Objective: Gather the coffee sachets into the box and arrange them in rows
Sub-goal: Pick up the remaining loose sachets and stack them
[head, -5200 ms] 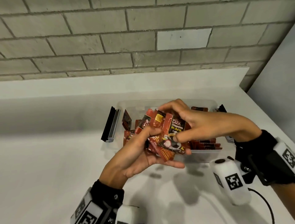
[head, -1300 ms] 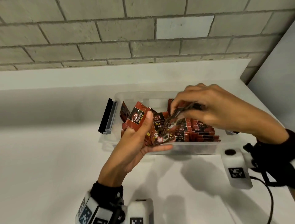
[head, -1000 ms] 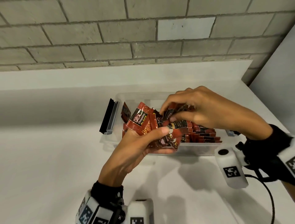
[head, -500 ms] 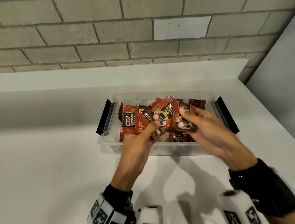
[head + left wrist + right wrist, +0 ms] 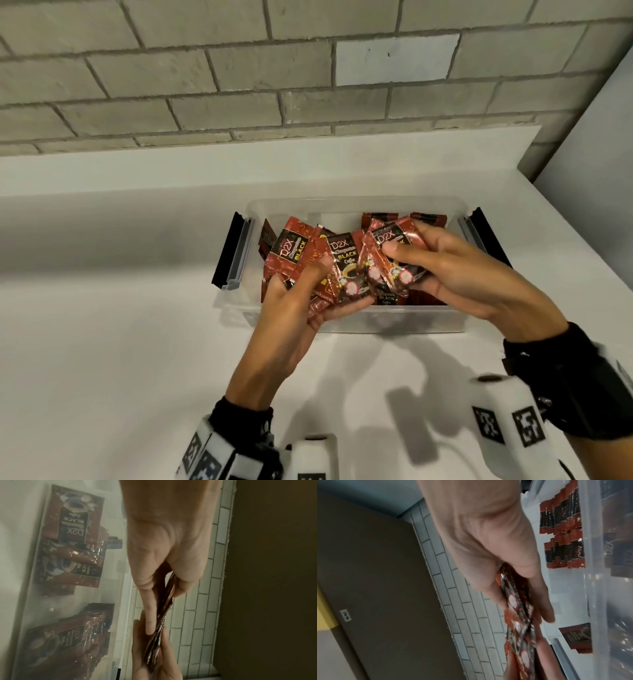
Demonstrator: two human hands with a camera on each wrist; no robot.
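A clear plastic box [image 5: 394, 322] with black side latches stands on the white counter. My left hand [image 5: 308, 291] grips a fanned bundle of red-and-black coffee sachets [image 5: 294, 253] over the box's front left, thumb on top. My right hand [image 5: 445, 270] pinches two or three overlapping sachets [image 5: 394, 240] at the right end of that fan. Both wrist views show the packets edge-on between fingers and thumb, as sachets [image 5: 167, 601] and sachets [image 5: 517, 609]. Standing rows of sachets [image 5: 561, 524] fill the box's right part. Loose sachets [image 5: 72, 524] lie against its wall.
A grey brick wall [image 5: 239, 85] runs behind the counter's raised back ledge. A grey panel [image 5: 599, 171] closes the right side. White counter [image 5: 102, 342] stretches left of the box and in front of it. The left latch [image 5: 229, 253] sticks out from the box.
My right hand has drawn back from the rows in the box and now pinches sachets at the right end of the fan. The left hand still holds its bundle, now spread flatter.
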